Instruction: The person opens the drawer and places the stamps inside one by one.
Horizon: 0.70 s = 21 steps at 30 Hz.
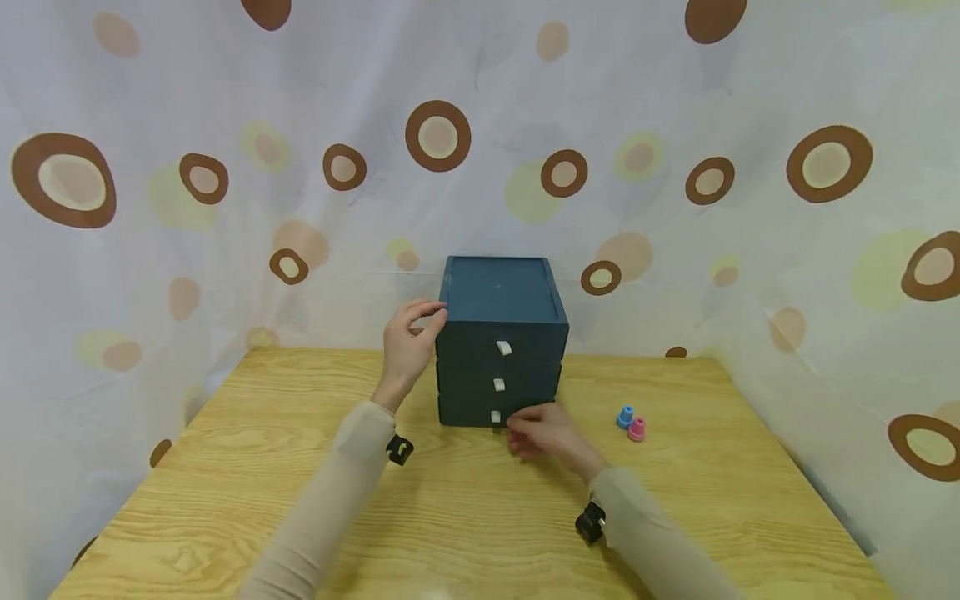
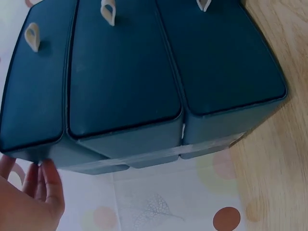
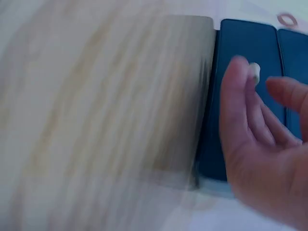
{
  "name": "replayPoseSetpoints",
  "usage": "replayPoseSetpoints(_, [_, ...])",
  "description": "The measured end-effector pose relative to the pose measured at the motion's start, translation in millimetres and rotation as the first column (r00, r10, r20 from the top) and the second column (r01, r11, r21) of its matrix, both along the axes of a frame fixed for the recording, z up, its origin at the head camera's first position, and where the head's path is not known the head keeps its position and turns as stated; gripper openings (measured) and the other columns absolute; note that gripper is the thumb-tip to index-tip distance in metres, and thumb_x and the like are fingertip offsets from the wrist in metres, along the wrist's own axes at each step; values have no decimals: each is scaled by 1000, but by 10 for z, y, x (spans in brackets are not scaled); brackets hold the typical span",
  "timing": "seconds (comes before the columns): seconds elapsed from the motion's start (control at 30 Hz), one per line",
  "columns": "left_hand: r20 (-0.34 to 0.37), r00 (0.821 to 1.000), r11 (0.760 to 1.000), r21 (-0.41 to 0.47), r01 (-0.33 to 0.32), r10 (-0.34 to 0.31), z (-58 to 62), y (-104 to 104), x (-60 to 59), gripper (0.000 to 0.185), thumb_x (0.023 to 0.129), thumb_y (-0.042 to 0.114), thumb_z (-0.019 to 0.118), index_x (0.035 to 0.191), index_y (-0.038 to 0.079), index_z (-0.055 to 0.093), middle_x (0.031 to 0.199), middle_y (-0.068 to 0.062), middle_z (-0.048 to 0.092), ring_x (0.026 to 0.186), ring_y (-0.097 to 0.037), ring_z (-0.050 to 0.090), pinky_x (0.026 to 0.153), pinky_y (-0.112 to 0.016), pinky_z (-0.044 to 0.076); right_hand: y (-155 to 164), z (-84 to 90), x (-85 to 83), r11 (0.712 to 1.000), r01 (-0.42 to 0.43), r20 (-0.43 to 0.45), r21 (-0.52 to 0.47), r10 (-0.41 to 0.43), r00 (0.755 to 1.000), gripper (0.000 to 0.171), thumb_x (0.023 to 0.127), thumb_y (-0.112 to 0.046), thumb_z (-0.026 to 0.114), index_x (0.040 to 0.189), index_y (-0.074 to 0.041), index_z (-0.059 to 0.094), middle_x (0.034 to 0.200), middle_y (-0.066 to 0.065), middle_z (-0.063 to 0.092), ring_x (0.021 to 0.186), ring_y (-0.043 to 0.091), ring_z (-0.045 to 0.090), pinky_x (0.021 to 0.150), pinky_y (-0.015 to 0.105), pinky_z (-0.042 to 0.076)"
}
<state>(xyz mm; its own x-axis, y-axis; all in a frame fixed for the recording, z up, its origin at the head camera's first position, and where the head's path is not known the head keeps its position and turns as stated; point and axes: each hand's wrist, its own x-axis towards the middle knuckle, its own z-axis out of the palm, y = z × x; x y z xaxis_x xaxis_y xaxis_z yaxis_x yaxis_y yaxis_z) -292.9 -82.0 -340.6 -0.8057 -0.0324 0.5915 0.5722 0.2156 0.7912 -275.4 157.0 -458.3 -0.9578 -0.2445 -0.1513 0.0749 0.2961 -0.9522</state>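
Note:
A dark teal box [image 1: 501,333] with three stacked drawers stands at the back middle of the wooden table [image 1: 465,517]. Each drawer front bears a small white tab [image 2: 108,12]. My left hand [image 1: 411,337] is against the box's upper left edge, fingertips [image 2: 45,185] touching it, holding nothing else. My right hand [image 1: 543,433] hovers low on the table just right of the bottom drawer's tab [image 1: 495,416]. Its fingers [image 3: 245,115] are loosely spread and hold nothing, with the tab [image 3: 255,72] showing just behind them. The right wrist view is blurred.
A small blue cap [image 1: 625,417] and a pink one [image 1: 637,429] stand together on the table right of the box. A cloth with brown rings [image 1: 675,167] hangs behind and at both sides.

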Motion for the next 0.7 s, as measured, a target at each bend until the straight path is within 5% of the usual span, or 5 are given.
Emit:
replayPoseSetpoints(0.1, [101, 992, 997, -2, 78, -78, 40, -54, -23, 30, 99, 14, 60, 123, -2, 66, 130, -19, 59, 118, -33, 54, 97, -51, 47, -58, 103, 59, 1000, 6, -120, 29, -2, 993, 28, 99, -8, 57, 118, 11, 64, 98, 29, 69, 80, 32, 71, 70, 43, 60])
replayPoseSetpoints(0.23, [168, 981, 995, -6, 102, -100, 64, -83, -39, 33, 99, 17, 59, 127, 0, 64, 135, -16, 57, 122, -32, 52, 101, -53, 44, -113, 174, 79, 998, 4, -188, 70, 10, 982, 27, 98, -6, 58, 119, 10, 64, 105, 31, 68, 93, 43, 68, 75, 48, 59])
replayPoseSetpoints(0.47, [163, 981, 995, 7, 102, -101, -165, -115, -311, 34, 98, 24, 63, 127, 8, 67, 133, -12, 60, 120, -29, 53, 96, -50, 47, -154, 34, -9, 997, 80, -76, 16, -79, 994, 26, 96, -7, 61, 119, 5, 67, 106, 24, 71, 87, 30, 72, 73, 41, 60])
replayPoseSetpoints(0.7, [141, 985, 995, 12, 96, -96, -204, -137, -325, 32, 96, 31, 65, 123, 13, 70, 130, -6, 63, 116, -23, 56, 91, -45, 50, -206, 30, -29, 996, 74, 67, -39, -71, 995, 30, 99, -12, 58, 117, 11, 64, 102, 19, 72, 84, 21, 73, 75, 36, 61])
